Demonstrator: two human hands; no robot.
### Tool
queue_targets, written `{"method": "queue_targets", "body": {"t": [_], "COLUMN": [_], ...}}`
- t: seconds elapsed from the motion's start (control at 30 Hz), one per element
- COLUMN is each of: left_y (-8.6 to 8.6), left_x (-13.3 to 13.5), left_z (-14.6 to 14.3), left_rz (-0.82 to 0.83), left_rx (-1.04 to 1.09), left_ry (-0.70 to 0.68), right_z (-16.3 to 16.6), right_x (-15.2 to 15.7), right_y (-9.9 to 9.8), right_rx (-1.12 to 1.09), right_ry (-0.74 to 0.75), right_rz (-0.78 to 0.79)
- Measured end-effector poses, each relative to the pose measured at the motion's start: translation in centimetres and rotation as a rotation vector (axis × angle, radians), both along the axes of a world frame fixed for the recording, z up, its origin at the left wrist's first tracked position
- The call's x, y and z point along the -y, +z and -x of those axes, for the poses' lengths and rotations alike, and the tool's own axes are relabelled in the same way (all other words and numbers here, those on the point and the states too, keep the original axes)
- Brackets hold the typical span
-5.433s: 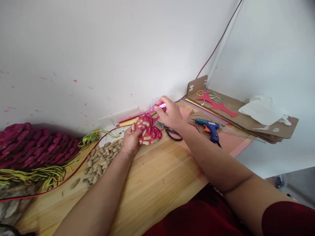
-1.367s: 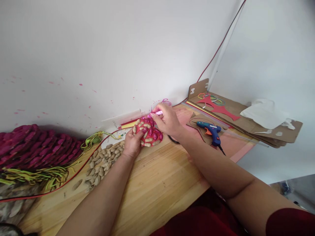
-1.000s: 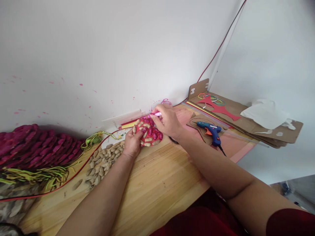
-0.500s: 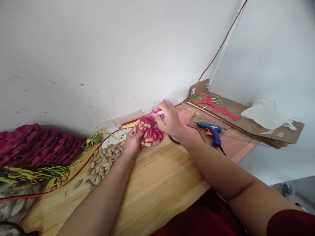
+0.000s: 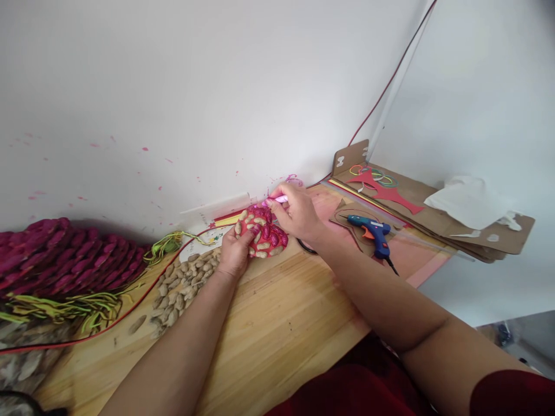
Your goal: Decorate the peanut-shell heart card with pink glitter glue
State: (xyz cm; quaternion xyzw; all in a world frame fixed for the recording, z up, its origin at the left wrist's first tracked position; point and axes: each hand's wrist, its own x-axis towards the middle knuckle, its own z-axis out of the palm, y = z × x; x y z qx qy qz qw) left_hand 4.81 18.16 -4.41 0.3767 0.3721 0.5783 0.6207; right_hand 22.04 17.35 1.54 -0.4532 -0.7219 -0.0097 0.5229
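A red heart-shaped piece [image 5: 264,234] covered with peanut shells, some of them painted pink, lies on the wooden table [image 5: 277,323] near the wall. My left hand [image 5: 234,254] grips its left edge, thumb on top. My right hand [image 5: 297,214] is closed on a small pink brush [image 5: 277,200], whose tip touches the top of the heart.
A pile of plain peanut shells [image 5: 182,289] lies left of my left hand. Pink-painted shell pieces [image 5: 65,260] and green-yellow strips [image 5: 87,306] are at far left. A blue glue gun [image 5: 373,228], cardboard sheets [image 5: 433,208] and a white cloth [image 5: 468,199] are on the right. Scissors show below my right wrist.
Almost nothing moved: my right hand makes small strokes with the brush at the top of the heart, and my left hand keeps holding it.
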Motion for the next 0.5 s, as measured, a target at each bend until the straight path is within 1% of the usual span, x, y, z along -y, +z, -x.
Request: {"method": "queue_targets", "body": {"t": [0.13, 0.23, 0.3, 0.37, 0.43, 0.5], "left_y": [0.0, -0.1, -0.2, -0.3, -0.4, -0.5], "left_x": [-0.2, -0.3, -0.4, -0.5, -0.5, -0.5], "left_z": [-0.2, -0.2, -0.1, -0.1, -0.1, -0.1], "left_rz": [-0.004, -0.008, -0.009, 0.0, 0.002, -0.01], "left_rx": [-0.008, -0.029, -0.045, -0.065, -0.073, -0.07], "left_ry": [0.002, 0.026, 0.028, 0.029, 0.027, 0.021], "right_z": [-0.7, -2.0, -3.1, -4.4, -5.5, -6.3], "right_x": [-0.3, -0.8, -1.3, -2.1, -3.0, -4.0], "right_y": [0.3, 0.9, 1.6, 2.3, 2.9, 3.3], "right_rx": [-0.07, -0.192, -0.274, -0.309, -0.275, -0.187], "right_ry": [-0.035, -0.11, -0.21, -0.337, -0.462, -0.55], "right_rz": [-0.025, -0.001, 0.023, 0.048, 0.097, 0.201]}}
